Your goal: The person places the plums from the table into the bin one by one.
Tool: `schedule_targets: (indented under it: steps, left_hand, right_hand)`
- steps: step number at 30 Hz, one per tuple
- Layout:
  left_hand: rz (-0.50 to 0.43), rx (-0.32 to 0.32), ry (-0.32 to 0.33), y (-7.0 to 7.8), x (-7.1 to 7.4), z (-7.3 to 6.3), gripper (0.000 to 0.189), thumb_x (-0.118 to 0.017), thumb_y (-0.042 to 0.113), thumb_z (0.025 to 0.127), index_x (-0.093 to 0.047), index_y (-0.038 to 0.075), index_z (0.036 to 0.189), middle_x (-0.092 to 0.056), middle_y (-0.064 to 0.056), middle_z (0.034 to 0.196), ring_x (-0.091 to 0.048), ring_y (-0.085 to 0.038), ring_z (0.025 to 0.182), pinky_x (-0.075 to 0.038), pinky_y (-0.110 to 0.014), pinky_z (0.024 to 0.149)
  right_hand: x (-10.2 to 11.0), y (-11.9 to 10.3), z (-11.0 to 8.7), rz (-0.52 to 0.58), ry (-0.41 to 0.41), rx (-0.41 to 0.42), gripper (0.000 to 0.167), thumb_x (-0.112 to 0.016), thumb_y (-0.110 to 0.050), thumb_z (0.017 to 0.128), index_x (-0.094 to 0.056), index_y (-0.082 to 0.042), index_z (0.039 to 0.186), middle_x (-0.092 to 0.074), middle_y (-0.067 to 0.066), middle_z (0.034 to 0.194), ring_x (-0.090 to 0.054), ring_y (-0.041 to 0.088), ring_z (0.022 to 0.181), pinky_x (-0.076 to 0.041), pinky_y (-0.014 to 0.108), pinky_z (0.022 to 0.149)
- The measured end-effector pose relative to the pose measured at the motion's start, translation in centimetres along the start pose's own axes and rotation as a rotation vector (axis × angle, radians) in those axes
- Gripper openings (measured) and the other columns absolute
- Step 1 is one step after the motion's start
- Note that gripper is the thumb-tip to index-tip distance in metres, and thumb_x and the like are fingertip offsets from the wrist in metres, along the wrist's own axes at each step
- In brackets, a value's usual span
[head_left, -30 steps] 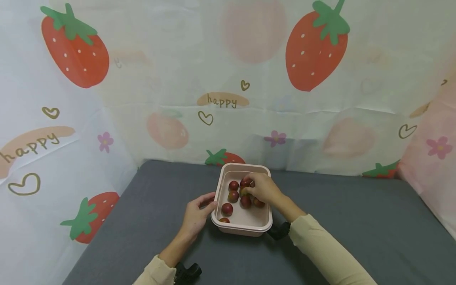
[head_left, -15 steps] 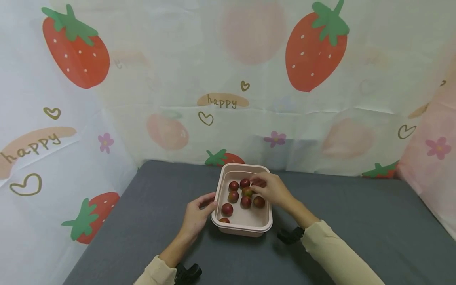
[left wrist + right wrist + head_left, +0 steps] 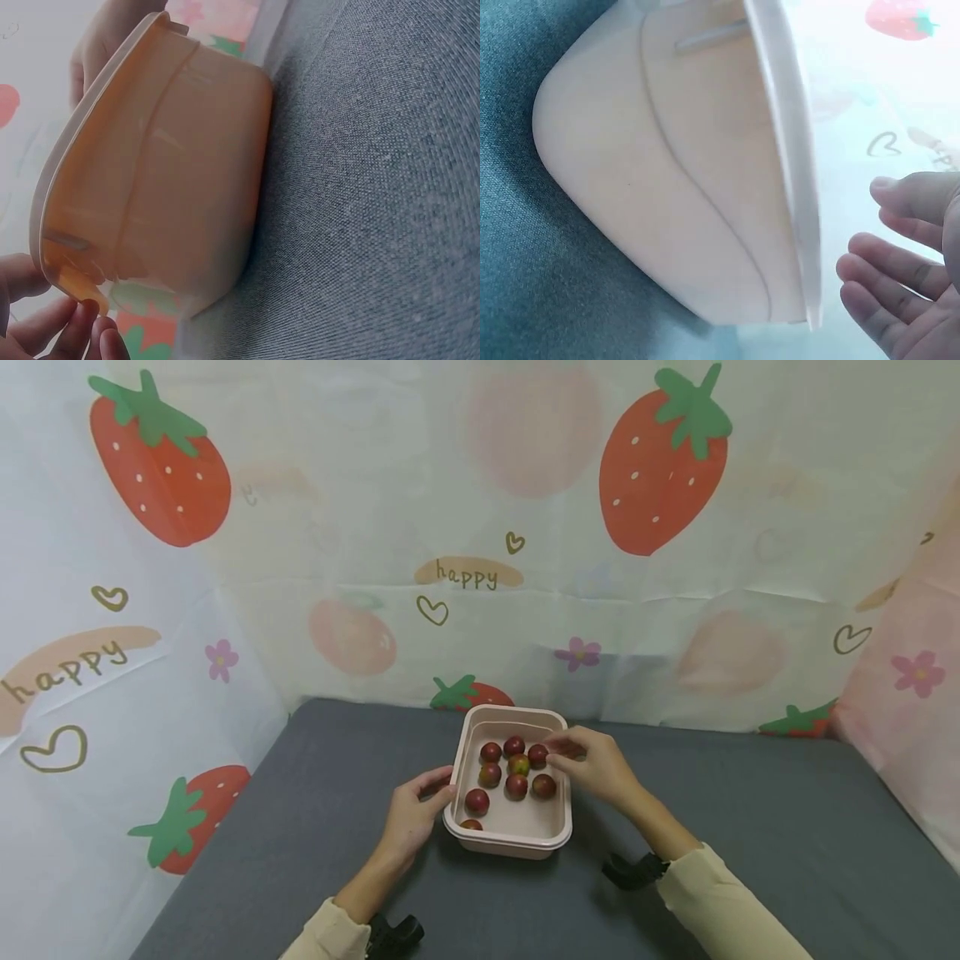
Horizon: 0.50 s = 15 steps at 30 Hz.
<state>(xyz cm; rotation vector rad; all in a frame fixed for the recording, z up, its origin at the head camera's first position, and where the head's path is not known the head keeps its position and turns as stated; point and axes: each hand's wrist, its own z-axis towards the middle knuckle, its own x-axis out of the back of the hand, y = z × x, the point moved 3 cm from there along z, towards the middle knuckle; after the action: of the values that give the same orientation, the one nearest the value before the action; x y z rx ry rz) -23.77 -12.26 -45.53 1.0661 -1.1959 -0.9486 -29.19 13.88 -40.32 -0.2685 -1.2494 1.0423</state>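
A pale pink plastic box (image 3: 517, 841) stands on the dark grey cloth with several small plums (image 3: 477, 802) inside. Most are dark red; a greenish-yellow one (image 3: 518, 765) sits in the middle of the group. My left hand (image 3: 416, 814) holds the box's left rim, its thumb at the top edge and fingers (image 3: 79, 326) curled below the lip. Over the right rim, my right hand (image 3: 600, 768) has its fingertips close to a red plum (image 3: 537, 755). In the right wrist view its fingers (image 3: 885, 270) are spread apart, holding nothing.
Dark grey cloth (image 3: 750, 827) covers the table around the box. A white backdrop (image 3: 360, 510) printed with strawberries, hearts and flowers rises behind and along both sides. Black camera mounts (image 3: 633, 870) hang beneath the wrists.
My right hand has drawn back from the plums toward the right rim, uncovering the red plum at the far right. The left hand and the box stay in place.
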Motion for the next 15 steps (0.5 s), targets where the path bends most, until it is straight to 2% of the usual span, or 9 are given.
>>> schedule_targets:
  steps: [10, 15]
  left_hand:
    - [-0.012, -0.018, -0.01, 0.1, 0.0, 0.0, 0.035, -0.066, 0.013, 0.091, -0.065, 0.003, 0.125, -0.068, -0.014, 0.117, -0.058, -0.024, 0.112, -0.044, -0.031, 0.091]
    - [-0.011, -0.019, -0.01, 0.1, 0.1, 0.0, 0.034, -0.065, 0.013, 0.092, -0.065, 0.003, 0.124, -0.069, -0.015, 0.116, -0.059, -0.023, 0.11, -0.044, -0.027, 0.089]
  right_hand:
    - [1.8, 0.7, -1.5, -0.019, 0.069, -0.046, 0.027, -0.073, -0.012, 0.086, -0.069, -0.001, 0.11, -0.072, 0.013, 0.104, -0.067, 0.028, 0.093, -0.053, 0.045, 0.084]
    - [2.6, 1.5, -2.2, -0.024, 0.086, -0.07, 0.027, -0.072, -0.015, 0.087, -0.068, -0.002, 0.111, -0.071, 0.013, 0.106, -0.066, 0.029, 0.097, -0.052, 0.046, 0.087]
